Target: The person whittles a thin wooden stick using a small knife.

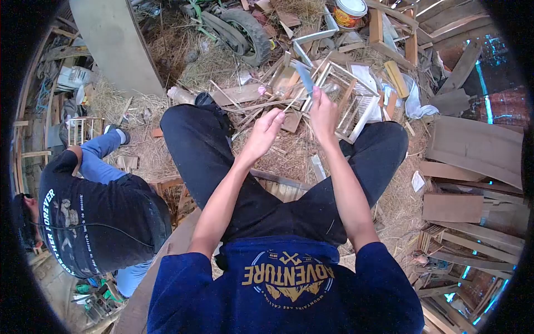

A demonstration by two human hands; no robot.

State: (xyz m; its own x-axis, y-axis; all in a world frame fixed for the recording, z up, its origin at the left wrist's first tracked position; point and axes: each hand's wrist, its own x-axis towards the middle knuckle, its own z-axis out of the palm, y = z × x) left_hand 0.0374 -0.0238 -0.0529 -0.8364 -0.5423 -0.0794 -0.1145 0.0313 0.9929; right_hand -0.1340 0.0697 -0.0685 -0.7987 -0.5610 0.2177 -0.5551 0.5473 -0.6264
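Observation:
My left hand [265, 133] is closed around the near end of a thin wooden stick [293, 101], which slants up and away to the right. In my right hand [324, 114] is a knife [305, 78], its wide blue-grey blade pointing up and slightly left. The blade is close to the stick; whether they touch, I cannot tell. Beyond both hands, a white slatted frame [364, 118] and loose sticks lie between my spread knees. My fingers hide most of the knife's handle.
To my left a co-worker [100, 217] in a black shirt sits bent over, facing away. A wheel [247, 36], a paint bucket [349, 12] and a large board [114, 47] stand ahead. Wood panels [473, 147] are stacked on the right. Straw covers the ground.

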